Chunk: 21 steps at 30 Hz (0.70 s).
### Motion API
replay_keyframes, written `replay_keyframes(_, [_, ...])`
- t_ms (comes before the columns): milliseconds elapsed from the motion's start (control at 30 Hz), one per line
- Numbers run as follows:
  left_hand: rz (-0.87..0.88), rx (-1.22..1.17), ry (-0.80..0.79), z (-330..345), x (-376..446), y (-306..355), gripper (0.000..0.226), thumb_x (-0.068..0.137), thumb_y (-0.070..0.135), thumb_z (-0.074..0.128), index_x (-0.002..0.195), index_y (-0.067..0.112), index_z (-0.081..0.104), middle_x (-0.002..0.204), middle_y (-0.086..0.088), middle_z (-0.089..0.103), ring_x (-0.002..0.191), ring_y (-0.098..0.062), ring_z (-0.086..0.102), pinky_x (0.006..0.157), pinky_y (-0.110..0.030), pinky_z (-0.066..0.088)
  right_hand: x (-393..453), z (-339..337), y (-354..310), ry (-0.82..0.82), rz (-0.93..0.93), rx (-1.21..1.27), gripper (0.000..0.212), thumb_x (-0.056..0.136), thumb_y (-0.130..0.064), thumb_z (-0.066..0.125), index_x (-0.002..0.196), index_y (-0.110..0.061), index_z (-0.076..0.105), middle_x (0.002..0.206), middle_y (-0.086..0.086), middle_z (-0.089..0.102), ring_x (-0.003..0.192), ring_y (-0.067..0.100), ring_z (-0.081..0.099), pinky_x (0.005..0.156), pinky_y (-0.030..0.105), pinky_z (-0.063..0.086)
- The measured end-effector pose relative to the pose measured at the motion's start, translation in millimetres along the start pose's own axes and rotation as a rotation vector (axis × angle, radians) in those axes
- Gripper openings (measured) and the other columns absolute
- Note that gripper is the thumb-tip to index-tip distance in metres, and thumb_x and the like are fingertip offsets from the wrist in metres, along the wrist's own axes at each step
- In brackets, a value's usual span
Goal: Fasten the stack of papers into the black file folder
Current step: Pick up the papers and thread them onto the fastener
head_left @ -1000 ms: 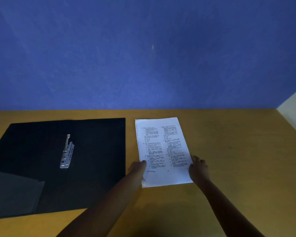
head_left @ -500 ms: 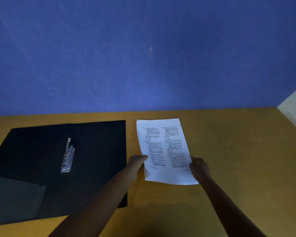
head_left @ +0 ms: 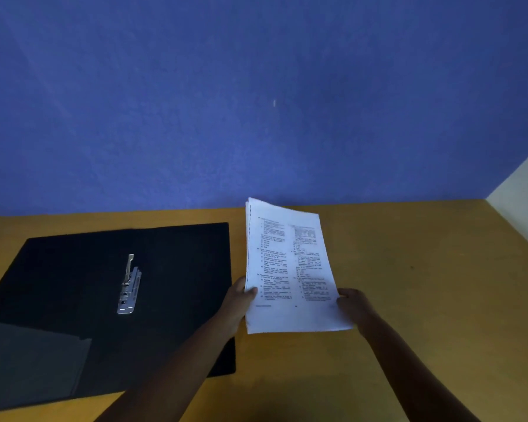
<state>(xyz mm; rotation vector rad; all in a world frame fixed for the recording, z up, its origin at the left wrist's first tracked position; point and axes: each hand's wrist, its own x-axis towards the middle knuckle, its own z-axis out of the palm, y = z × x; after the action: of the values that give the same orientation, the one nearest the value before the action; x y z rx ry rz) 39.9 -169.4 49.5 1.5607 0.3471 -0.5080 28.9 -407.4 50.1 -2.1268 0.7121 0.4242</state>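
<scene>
The stack of printed white papers [head_left: 290,263] is lifted off the table, its far end tilted up toward the wall. My left hand [head_left: 237,303] grips its lower left edge, thumb on top. My right hand [head_left: 352,307] holds the lower right corner. To the left, the black file folder [head_left: 73,284] lies open and flat on the table. Its silver metal clip [head_left: 128,286] sits in the middle, with the lever pointing away from me.
The yellow-brown table [head_left: 424,284] runs back to a blue wall [head_left: 256,102]. A pale wall or edge [head_left: 525,208] shows at the far right. A grey inner pocket flap [head_left: 28,363] covers the folder's near left corner.
Both hands have raised the paper stack from lying flat on the table. Its far end now tilts upward, and the stack has shifted slightly right and up.
</scene>
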Motion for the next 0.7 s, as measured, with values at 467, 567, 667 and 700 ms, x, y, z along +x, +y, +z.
replay_keyframes(467, [0.452,0.083,0.329,-89.3,-21.9,-1.8,0.035,0.097,0.0,0.037,0.131,0.003,0.042,0.118,-0.004,0.053,0.099,-0.016,0.054,0.066,-0.002,0.045,-38.9,65.8,-73.9,-0.067,-0.322,0.243,0.041,0.079,0.017,0.037,0.114,0.002,0.05,0.113,0.02,0.062,0.104,0.034,0.06,0.088,0.048,0.051])
replay_keyframes(567, [0.499,0.093,0.396,-101.6,-24.3,-3.4,0.032,0.096,0.004,0.041,0.127,0.008,0.047,0.114,-0.004,0.057,0.101,-0.02,0.058,0.077,-0.016,0.049,-49.7,83.0,-80.0,0.005,-0.425,0.216,0.043,0.078,0.017,0.036,0.115,-0.001,0.049,0.112,0.018,0.063,0.103,0.032,0.06,0.089,0.05,0.05])
replay_keyframes(667, [0.577,0.11,0.47,-110.9,-26.4,-5.0,0.032,0.092,0.011,0.053,0.123,0.01,0.047,0.114,-0.003,0.059,0.104,-0.02,0.057,0.086,-0.031,0.046,-55.3,95.1,-79.8,0.056,-0.458,0.23,0.045,0.079,0.017,0.035,0.118,-0.001,0.047,0.105,0.021,0.061,0.094,0.033,0.061,0.082,0.048,0.052])
replay_keyframes(700, [0.597,0.102,0.505,-112.5,-27.7,-4.2,0.034,0.089,0.013,0.058,0.12,0.012,0.046,0.111,0.002,0.058,0.101,-0.015,0.057,0.084,-0.026,0.045,-56.4,97.9,-79.4,0.07,-0.468,0.206,0.043,0.08,0.016,0.036,0.118,-0.001,0.047,0.099,0.021,0.06,0.086,0.033,0.06,0.074,0.047,0.052])
